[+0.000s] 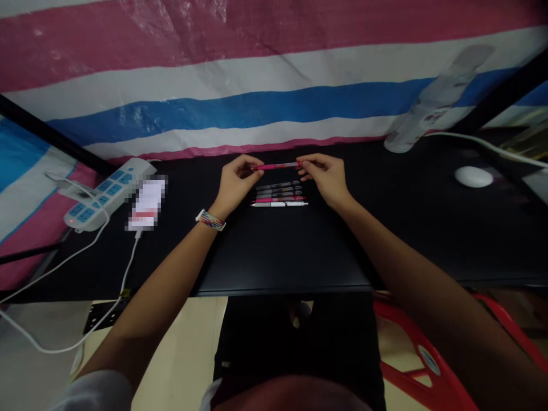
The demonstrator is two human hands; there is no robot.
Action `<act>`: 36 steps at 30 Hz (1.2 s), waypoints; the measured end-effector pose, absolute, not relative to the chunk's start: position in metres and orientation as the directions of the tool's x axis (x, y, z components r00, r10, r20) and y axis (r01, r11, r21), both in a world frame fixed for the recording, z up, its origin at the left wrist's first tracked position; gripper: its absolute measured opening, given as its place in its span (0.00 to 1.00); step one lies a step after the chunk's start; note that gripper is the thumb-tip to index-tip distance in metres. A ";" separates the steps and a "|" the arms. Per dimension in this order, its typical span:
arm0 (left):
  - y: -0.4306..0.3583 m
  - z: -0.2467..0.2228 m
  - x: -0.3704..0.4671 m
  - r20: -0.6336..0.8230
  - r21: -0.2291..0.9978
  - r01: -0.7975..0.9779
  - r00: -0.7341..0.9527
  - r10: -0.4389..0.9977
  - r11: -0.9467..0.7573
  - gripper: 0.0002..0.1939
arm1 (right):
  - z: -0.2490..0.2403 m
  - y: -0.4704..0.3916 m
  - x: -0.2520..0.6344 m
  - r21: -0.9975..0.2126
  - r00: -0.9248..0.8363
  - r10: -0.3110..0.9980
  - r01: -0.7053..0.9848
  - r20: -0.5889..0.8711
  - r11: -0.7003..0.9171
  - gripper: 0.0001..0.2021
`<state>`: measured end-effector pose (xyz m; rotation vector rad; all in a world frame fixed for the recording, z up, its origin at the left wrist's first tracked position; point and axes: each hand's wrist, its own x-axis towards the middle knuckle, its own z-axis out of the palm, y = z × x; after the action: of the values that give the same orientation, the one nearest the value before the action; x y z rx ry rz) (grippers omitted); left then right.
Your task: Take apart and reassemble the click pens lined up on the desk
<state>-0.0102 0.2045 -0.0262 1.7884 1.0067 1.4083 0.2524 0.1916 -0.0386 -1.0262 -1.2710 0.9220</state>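
A pink pen point(278, 166) lies level between my two hands, just beyond a row of pens. My left hand point(238, 181) pinches its left end, and my right hand point(324, 176) has its fingers on the right end. Nearer to me, several pens lie side by side on the black table point(282, 257). The nearest is a white pen point(278, 204); beside it is another pink pen point(272, 200), with dark pens point(278, 188) behind. A colourful band is around my left wrist.
At left are a white power strip point(109, 194) and a blurred phone point(148, 202) with a cable. A clear bottle point(422, 117), a white mouse point(473, 177) and a cable are at right. A red stool point(411, 342) stands below the table's edge.
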 end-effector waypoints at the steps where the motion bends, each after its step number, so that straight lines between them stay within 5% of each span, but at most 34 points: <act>1: 0.204 -0.026 -0.010 0.472 0.840 0.217 0.158 0.867 -0.497 0.07 | -0.040 0.192 0.253 -0.947 0.078 0.945 0.075 0.319 0.313 0.04; 12: 0.201 -0.029 -0.017 0.399 0.681 0.549 0.277 0.874 -0.484 0.03 | -0.037 0.184 0.258 -0.716 -0.160 0.894 0.548 0.418 0.433 0.09; 36: 0.194 -0.018 -0.013 0.326 0.551 0.684 0.351 0.878 -0.478 0.11 | -0.034 0.180 0.256 -0.621 -0.229 0.869 0.622 0.438 0.477 0.10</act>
<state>-0.0129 0.1941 -0.0178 2.3004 1.3833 0.8539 0.2562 0.1796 -0.0336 -1.2372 -1.9533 0.4063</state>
